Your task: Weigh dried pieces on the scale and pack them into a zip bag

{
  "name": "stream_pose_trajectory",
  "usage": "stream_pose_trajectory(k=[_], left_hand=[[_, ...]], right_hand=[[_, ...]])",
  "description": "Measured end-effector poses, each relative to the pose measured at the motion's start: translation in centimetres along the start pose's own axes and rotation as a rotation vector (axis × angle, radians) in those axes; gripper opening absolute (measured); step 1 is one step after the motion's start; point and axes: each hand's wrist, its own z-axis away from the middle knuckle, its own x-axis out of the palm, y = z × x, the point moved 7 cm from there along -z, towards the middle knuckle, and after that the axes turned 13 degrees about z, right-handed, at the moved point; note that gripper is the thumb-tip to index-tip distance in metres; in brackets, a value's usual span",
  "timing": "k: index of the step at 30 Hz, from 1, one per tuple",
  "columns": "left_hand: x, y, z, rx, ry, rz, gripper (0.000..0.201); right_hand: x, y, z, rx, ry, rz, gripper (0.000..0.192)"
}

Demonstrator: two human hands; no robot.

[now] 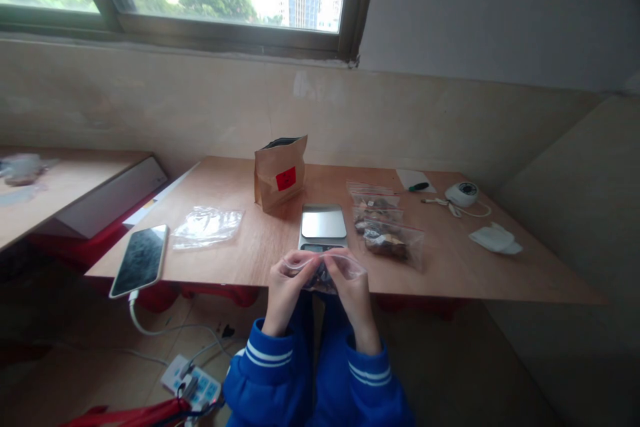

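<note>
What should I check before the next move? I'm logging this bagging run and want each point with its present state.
1. Both hands on the small bag: ok. The left hand and right hand pinch its top edge.
2. Bag has contents: ok, dark pieces show inside.
3. Bag's seal closed: cannot tell, fingers cover it.
4. Scale platform free: ok, nothing lies on it.
5. Scale reading: cannot tell, the hands hide the display.
6. Filled bags kept apart: ok, they lie right of the scale; empty bags lie left of it.
</note>
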Motion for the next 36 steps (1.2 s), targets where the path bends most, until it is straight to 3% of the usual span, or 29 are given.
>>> stream_pose_trajectory(k=[8,15,18,24,30,36], left_hand=[[1.0,0.3,0.1,0.064,-0.024,-0.061,0.025],[1.9,0.4,0.1,0.168,0.029,-0.179,0.023],[1.7,0.4,0.2,0.169,0.064,-0.192,0.024],[1.5,0.8,0.0,0.12,-0.027,-0.16,0.026],[2.0,1.2,0.0,0.195,-0.052,-0.233,0.024],[1.9,0.6,-0.2,0.197,0.021,-0.218,0.027]], right_hand=[[-0.6,-0.3,0.2,-0.024,0.115,-0.019,0.014],[-0.9,-0.2,0.5,0.015,0.184,-0.016,0.019],[-0.8,-0.1,0.4,0.01,0.179,-0.008,0.02],[-0.3,0.4,0.4,-0.003,0.069,-0.033,0.022],[-0.8,0.8,0.6,-0.008,0.161,-0.006,0.02],[-0.5,1.1,0.5,0.032,0.228,-0.014,0.028]])
